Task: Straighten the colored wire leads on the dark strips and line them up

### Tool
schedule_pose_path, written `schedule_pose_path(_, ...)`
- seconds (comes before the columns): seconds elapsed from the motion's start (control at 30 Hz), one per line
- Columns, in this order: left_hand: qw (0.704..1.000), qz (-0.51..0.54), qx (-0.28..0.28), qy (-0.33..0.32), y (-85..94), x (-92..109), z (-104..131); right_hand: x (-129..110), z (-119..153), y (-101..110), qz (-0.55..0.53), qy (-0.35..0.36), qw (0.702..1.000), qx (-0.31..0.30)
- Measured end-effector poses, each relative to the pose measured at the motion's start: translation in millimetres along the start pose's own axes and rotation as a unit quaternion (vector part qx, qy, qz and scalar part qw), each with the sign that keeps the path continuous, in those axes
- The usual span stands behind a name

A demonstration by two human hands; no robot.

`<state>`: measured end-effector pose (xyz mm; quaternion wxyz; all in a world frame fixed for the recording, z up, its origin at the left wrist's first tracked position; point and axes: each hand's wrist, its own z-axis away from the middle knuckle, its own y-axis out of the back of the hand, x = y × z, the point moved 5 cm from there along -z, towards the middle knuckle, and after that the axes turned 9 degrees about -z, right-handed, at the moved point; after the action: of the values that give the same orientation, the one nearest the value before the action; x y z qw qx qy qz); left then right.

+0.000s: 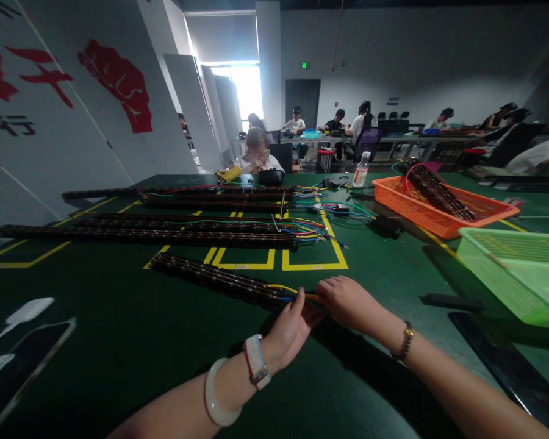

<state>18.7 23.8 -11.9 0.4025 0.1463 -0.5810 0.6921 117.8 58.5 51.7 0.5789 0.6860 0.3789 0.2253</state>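
A short dark strip bundle (pixel 219 278) lies slantwise on the green table, with a yellow wire (pixel 282 288) and a blue wire (pixel 283 299) coming out of its right end. My left hand (pixel 290 332) is closed around these wires just past the bundle's end, thumb on top. Close by on the right, my right hand (pixel 345 299) has its fingers pressed together on the same wires. The wire ends are hidden by my fingers. Behind, long dark strip bundles (pixel 165 235) lie side by side, their coloured wires (pixel 318 235) pointing right.
An orange basket (pixel 443 227) holding another bundle stands at the right, beside a green basket (pixel 521 286). A black flat device (pixel 507 360) lies near my right forearm. A bottle (pixel 361 171) and a yellow tool (pixel 229 175) are at the back. A person (pixel 258 160) sits opposite.
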Motion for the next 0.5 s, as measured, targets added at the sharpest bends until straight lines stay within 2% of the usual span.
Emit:
schedule_pose_path(0.13,1.000,-0.021,0.003,0.001,-1.0,-0.2,1.6,18.5,1.0,1.1,-0.068,-0.038,0.995,0.067)
schedule_pose_path(0.27,0.998,-0.058,0.006,-0.002,-0.6,0.0,2.5,35.7,0.6,-16.9,-0.113,-0.059,0.987,0.103)
schedule_pose_path(0.37,0.998,-0.064,0.002,-0.003,0.0,-0.7,1.4,43.2,-3.0,-27.9,-0.116,-0.067,0.983,0.122)
schedule_pose_path(0.5,0.998,-0.058,-0.007,0.001,0.4,-1.2,-0.1,45.7,-7.9,-30.0,-0.085,-0.076,0.984,0.140)
